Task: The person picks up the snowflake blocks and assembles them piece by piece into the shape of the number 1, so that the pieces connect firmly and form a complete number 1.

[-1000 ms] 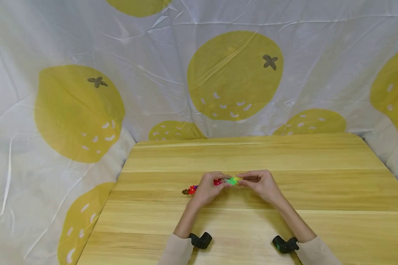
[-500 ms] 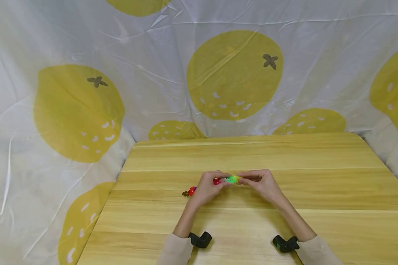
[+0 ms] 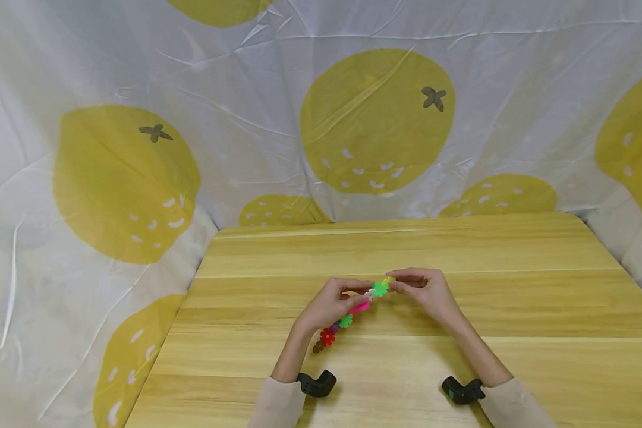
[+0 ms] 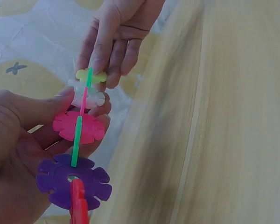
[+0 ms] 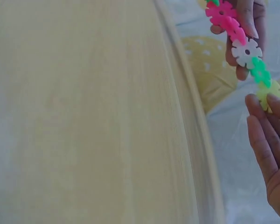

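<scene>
Slotted plastic snowflake discs are joined edge to edge into a chain, which slants across the space between both hands in the head view. My left hand point(image 3: 329, 306) pinches it around the white disc point(image 5: 247, 52) and the pink ones. At the far end, my right hand point(image 3: 428, 291) pinches the yellow disc point(image 5: 270, 95) between thumb and index finger. A bright green disc point(image 3: 380, 289) sits between yellow and white. Below the left hand trail another green disc point(image 3: 345, 321), a purple disc point(image 4: 73, 182), a red disc point(image 3: 327, 337) and a brown disc point(image 3: 318, 347).
Under the hands lies a wood-grain table point(image 3: 513, 285). A white cloth with yellow fruit prints point(image 3: 235, 119) hangs behind it and along the sides. Each wrist bears a black camera mount, the left mount point(image 3: 318, 384) and the right mount point(image 3: 462, 390).
The chain's tail has swung from behind the left hand toward the person, so more discs show. The right hand has risen slightly with the yellow end, and the left hand has turned.
</scene>
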`<action>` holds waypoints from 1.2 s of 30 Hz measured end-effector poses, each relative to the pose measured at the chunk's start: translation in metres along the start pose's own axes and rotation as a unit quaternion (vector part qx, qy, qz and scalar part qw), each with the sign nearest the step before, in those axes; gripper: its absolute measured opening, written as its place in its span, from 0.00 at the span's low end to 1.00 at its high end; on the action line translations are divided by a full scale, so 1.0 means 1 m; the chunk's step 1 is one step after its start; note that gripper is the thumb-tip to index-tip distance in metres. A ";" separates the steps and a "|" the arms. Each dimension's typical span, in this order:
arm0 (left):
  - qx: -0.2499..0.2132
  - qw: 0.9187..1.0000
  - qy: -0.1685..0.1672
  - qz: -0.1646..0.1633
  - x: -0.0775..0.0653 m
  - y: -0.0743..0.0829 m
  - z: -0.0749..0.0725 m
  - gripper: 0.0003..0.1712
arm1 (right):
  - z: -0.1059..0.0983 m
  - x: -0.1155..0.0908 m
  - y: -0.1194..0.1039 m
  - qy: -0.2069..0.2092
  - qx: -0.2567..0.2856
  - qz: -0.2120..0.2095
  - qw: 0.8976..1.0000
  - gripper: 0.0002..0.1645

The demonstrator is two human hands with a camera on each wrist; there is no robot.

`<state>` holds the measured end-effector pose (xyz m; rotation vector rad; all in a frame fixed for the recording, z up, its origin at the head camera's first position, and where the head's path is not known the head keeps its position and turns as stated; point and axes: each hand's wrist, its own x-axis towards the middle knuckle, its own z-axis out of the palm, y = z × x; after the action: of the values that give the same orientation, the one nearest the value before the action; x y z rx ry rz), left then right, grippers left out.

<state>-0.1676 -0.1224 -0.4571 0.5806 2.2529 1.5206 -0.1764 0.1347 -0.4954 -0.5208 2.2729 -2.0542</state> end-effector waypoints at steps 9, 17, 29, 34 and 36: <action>-0.010 0.996 0.086 0.004 0.005 0.000 0.009 0.19 | 0.007 0.000 -0.004 0.005 -0.010 0.057 0.998 0.18; -0.053 0.984 0.171 0.016 0.014 -0.001 0.021 0.18 | 0.030 -0.004 -0.010 -0.084 0.041 0.080 0.992 0.19; -0.057 0.988 0.145 0.025 0.013 0.005 0.027 0.19 | 0.037 -0.006 -0.010 -0.004 -0.007 0.047 0.999 0.20; -0.072 0.995 0.065 0.018 0.009 0.001 0.020 0.32 | 0.033 -0.005 -0.009 0.006 -0.011 0.054 0.998 0.18; -0.089 0.995 0.034 0.012 0.008 0.001 0.017 0.39 | 0.031 -0.005 -0.009 0.009 -0.015 0.058 0.998 0.18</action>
<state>-0.1658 -0.1044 -0.4631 0.5112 2.1375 1.7548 -0.1622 0.1057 -0.4917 -0.3632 2.2900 -1.9815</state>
